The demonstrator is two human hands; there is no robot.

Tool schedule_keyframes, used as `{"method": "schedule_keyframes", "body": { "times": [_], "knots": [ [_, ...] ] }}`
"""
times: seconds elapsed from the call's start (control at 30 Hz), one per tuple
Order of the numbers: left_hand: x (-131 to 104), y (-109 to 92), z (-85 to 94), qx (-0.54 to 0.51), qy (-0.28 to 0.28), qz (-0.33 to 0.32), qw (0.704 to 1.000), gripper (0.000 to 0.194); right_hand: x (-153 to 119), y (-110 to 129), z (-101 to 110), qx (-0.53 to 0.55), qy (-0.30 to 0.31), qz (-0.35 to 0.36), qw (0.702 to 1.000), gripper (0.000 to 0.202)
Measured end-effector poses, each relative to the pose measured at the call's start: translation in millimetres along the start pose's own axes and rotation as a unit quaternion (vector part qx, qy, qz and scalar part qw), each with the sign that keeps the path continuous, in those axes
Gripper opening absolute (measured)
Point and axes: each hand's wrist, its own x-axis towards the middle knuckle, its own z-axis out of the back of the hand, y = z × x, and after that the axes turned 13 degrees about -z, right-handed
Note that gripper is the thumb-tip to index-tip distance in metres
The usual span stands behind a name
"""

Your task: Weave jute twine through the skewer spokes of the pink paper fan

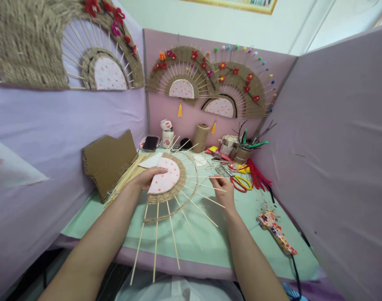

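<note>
My left hand (pixel 148 177) grips a half-round fan frame by its dotted pink-and-white centre panel (pixel 166 177), thumb on top. Around the panel runs a woven band of brown twine (pixel 182 184). Thin pale sticks (pixel 170 213) spread outward from the band, and a looser ring of twine crosses them farther out. My right hand (pixel 222 190) is at the right side of the fan, its fingers pinched together near the stick ends. Whether they hold a stick or twine is too small to tell.
Loose sticks (pixel 124 179) and brown cardboard (pixel 111 161) lie left. Behind stand a twine spool (pixel 201 138) and a bottle (pixel 167 136). Scissors (pixel 241 184), red pipe cleaners (pixel 260 177) and a patterned glue gun (pixel 277 232) lie right. Finished fans (pixel 186 62) hang on the partitions.
</note>
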Motion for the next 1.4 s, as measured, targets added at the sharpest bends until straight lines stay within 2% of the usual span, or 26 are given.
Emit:
{"method": "schedule_keyframes", "body": {
  "times": [0.23, 0.47, 0.73, 0.93, 1.07, 1.2, 1.3, 1.4],
  "knots": [
    [0.1, -2.8, 7.6, 0.014, 0.004, -0.002, 1.0, 0.015, 6.1, 1.7, 9.0, -0.015, -0.035, -0.015, 0.999, 0.035],
    [1.7, -4.5, 12.7, 0.018, -0.041, -0.002, 0.999, 0.026, 7.2, 0.3, 10.3, -0.008, -0.041, 0.001, 0.999, 0.034],
    [0.4, -9.2, 7.9, -0.012, -0.075, -0.004, 0.997, 0.028, 10.4, -1.1, 12.5, 0.0, -0.024, 0.022, 0.999, 0.03],
    [-0.8, -7.0, 7.0, 0.002, -0.056, 0.011, 0.998, 0.026, 7.3, 6.7, 14.3, 0.021, -0.039, 0.038, 0.998, 0.031],
    [-1.1, -4.6, 9.3, 0.001, -0.027, 0.014, 1.0, 0.02, 11.5, 3.3, 14.2, 0.097, 0.017, -0.039, 0.994, 0.032],
    [0.2, -2.2, 12.8, 0.002, -0.008, 0.012, 1.0, 0.023, 13.0, 0.8, 11.8, 0.18, 0.1, -0.127, 0.97, 0.031],
    [-0.9, -0.4, 8.5, 0.001, -0.008, 0.017, 1.0, 0.024, 11.3, 0.2, 8.4, 0.176, 0.115, -0.123, 0.97, 0.03],
    [-3.9, 3.7, -3.3, 0.0, 0.007, 0.051, 0.999, 0.018, 8.4, -0.2, 3.9, 0.135, 0.098, -0.095, 0.981, 0.028]
  ]
}}
